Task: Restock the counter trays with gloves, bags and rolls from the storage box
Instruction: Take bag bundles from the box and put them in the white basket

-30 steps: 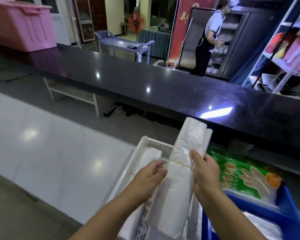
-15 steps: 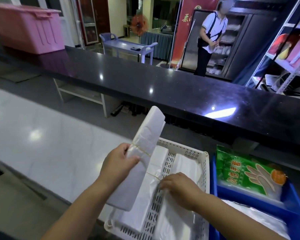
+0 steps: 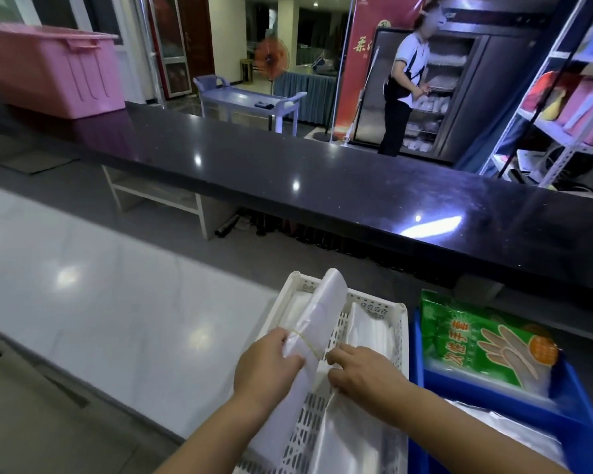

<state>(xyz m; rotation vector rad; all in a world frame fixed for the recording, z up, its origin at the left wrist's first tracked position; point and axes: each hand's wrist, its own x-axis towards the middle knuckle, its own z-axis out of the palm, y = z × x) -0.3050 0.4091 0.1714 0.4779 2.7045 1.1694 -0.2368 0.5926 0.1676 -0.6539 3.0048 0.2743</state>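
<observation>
1. The left hand has its fingers curled round a banded bundle of white bags, gripping it just near of the yellow rubber band.
2. The bundle is tilted, with its far end raised over the left part of the white slotted tray and its near end low along the tray's left side.
3. The right hand is just right of the bundle with its fingers bent. The fingertips reach the bundle by the rubber band, but whether they pinch anything cannot be told.
4. More flat white bags lie in the right part of the white tray, partly under the right wrist.
5. The blue tray stands touching the white tray's right side. A green packet of gloves lies in its far part and clear plastic packs in its near part.
6. Both trays sit on the pale lower counter, below the long black countertop.
7. The pink storage box stands on the far left of the black countertop — well apart from the trays.
8. Beyond the countertop another person stands at an open cabinet, with metal shelving to the right.
</observation>
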